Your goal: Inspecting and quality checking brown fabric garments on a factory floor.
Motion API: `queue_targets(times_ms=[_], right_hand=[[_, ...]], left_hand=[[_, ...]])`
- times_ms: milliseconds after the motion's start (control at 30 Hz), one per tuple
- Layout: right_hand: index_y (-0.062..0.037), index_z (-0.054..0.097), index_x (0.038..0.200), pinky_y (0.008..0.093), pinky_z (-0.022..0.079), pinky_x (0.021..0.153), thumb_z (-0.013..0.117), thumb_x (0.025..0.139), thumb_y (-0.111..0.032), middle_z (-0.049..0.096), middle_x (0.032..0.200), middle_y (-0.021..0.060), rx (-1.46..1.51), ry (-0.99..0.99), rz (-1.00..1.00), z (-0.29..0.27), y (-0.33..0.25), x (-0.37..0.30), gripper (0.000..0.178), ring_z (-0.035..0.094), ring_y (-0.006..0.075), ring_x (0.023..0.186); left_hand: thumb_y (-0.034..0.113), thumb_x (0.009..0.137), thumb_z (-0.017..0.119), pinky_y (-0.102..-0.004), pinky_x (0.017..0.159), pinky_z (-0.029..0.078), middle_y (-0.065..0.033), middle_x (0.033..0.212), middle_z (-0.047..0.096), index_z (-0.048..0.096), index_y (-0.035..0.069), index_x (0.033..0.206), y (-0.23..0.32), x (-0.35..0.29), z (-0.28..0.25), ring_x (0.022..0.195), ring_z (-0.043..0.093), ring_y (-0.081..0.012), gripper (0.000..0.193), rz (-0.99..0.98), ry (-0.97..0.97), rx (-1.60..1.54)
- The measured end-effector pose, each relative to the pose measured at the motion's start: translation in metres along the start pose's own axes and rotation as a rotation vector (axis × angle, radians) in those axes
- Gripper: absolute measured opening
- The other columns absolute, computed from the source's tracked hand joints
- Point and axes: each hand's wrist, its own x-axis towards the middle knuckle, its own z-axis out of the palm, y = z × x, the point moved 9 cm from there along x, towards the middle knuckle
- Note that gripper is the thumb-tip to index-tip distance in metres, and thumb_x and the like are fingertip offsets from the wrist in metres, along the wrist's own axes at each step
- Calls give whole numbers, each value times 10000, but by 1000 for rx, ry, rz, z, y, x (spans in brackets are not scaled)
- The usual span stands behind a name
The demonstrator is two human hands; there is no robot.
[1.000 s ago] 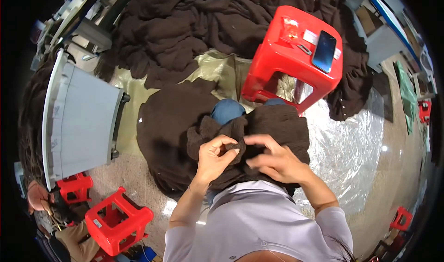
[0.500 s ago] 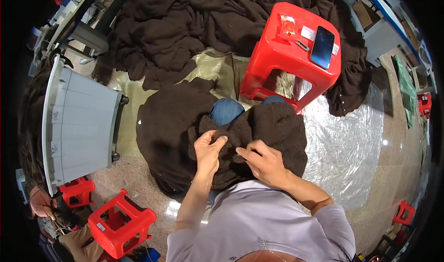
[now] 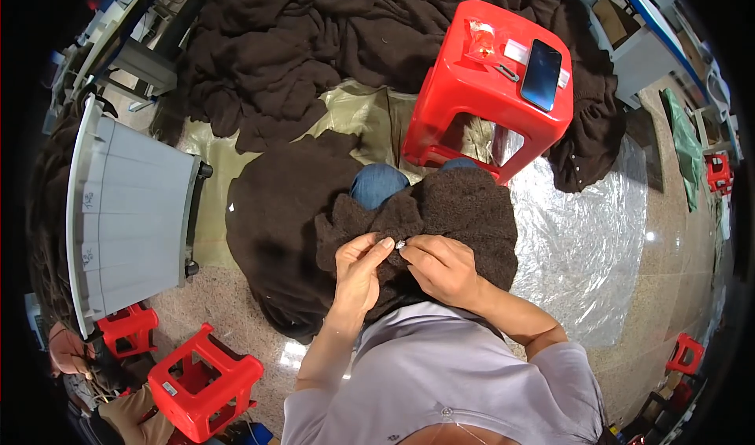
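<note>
A dark brown, fuzzy knitted garment [image 3: 464, 205] lies bunched over my lap and knees. My left hand [image 3: 359, 270] is closed, pinching a fold of it between thumb and fingers. Close against that thumb, my right hand [image 3: 445, 270] is closed too, its fingertips on a small, shiny, silvery button [image 3: 400, 244] at the fabric's edge. Whether the button is attached to the knit cannot be made out. More brown fabric [image 3: 275, 217] hangs down at my left.
Ahead right stands a red plastic stool [image 3: 448, 91] carrying a phone [image 3: 541, 75], a small grey tool [image 3: 507, 72] and a clear packet [image 3: 481, 40]. Brown garments [image 3: 330, 36] heap beyond. A grey bin [image 3: 138, 217] and red stool [image 3: 206, 382] are left; plastic sheeting [image 3: 582, 248] covers floor at right.
My hands have come together; the right fingertips have moved left to the left thumb. The shiny button now shows between them. The view has shifted slightly.
</note>
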Motion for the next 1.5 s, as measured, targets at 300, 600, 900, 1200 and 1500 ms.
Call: queue_targets(times_ms=[300,600,900,1200,1500], right_hand=[[-5,628,958,327,550,612,713,649,54,638,908,114,65,21,86,1,6,0,326,666,252,748],[-13,623,947,334,545,650,703,620,91,633,908,128,76,18,134,1,4,2,353,654,269,782],[-7,547,886,466,454,655,656,774,-61,610,827,178,456,-595,486,33,41,5,166,611,391,785],[-6,524,750,367,444,457,659,722,-30,506,638,116,162,-215,194,18,12,-1,140,548,289,525],[-6,623,857,358,494,530,670,706,18,546,690,140,142,101,345,8,26,-11,160,598,310,605]], left_hand=[[-7,891,647,-205,775,475,-45,914,673,668,-51,987,-3,0,0,817,598,-70,108,18,-7,-15],[-61,860,667,-199,735,488,-37,896,675,674,-44,1009,2,-4,-3,811,598,-64,150,129,-25,89],[-155,840,611,-213,759,506,-50,900,657,641,-56,986,18,-6,5,826,607,-81,178,254,-224,454],[-145,845,603,-214,734,494,-74,903,649,617,-52,937,31,-20,10,811,596,-92,131,454,-68,664],[-119,792,603,-289,794,519,-161,955,686,657,-28,1073,14,-21,18,882,668,-230,300,523,-31,818]])
